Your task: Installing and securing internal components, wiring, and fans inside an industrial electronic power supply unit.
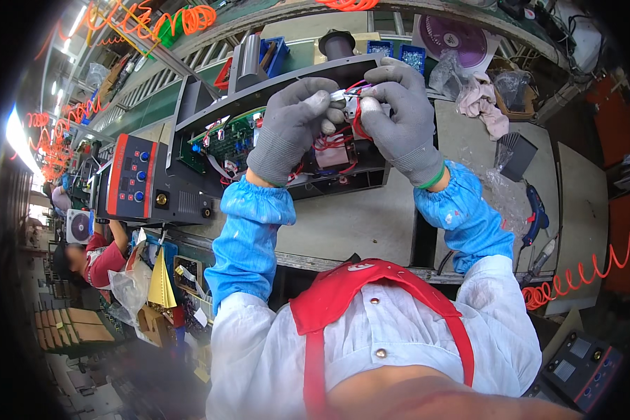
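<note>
Both my hands wear grey gloves and meet over an open black metal housing (301, 75). My left hand (285, 133) is closed, thumb and fingers pinching a small white connector (338, 95). Close beside it, my right hand (404, 124) pinches thin wires (358, 89), some red and some dark, that run to the connector. More red wires (359, 122) loop down between the hands into the housing. Inside sit a green circuit board (229, 142) at the left and a pale block-shaped part (331, 154) in the middle. My fingers hide part of the connector.
A machine with a red-edged panel and blue knobs (129, 175) stands left. On the right lie a blue power screwdriver (537, 213), a pink cloth (484, 105) and plastic wrap. Blue bins (412, 57) and a purple fan (453, 33) are behind. A co-worker (98, 262) is far left.
</note>
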Available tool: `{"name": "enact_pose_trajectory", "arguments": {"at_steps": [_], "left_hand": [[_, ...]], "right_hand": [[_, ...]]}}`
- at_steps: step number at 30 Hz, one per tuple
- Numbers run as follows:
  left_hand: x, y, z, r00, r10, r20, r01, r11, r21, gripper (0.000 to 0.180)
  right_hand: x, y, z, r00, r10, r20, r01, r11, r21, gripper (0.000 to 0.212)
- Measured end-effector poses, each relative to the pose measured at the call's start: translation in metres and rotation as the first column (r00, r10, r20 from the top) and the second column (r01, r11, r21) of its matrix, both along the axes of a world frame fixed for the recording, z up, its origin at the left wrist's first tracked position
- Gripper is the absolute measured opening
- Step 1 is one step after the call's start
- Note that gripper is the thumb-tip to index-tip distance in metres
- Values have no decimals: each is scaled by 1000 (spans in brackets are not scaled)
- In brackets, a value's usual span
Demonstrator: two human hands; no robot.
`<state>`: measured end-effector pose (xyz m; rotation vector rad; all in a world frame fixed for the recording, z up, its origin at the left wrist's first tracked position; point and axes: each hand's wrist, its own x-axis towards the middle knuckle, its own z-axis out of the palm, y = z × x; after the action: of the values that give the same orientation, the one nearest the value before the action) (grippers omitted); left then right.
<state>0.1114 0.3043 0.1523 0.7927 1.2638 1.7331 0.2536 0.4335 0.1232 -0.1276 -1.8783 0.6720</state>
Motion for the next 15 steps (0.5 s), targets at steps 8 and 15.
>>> {"name": "enact_pose_trajectory", "arguments": {"at_steps": [8, 15], "left_hand": [[-1, 1, -1, 999, -27, 31, 27, 1000, 12, 24], [-3, 1, -5, 999, -33, 24, 32, 999, 42, 23]], "right_hand": [[-1, -1, 0, 1000, -13, -17, 12, 1000, -21, 9], [0, -2, 1, 1000, -11, -2, 11, 1000, -2, 8]]}}
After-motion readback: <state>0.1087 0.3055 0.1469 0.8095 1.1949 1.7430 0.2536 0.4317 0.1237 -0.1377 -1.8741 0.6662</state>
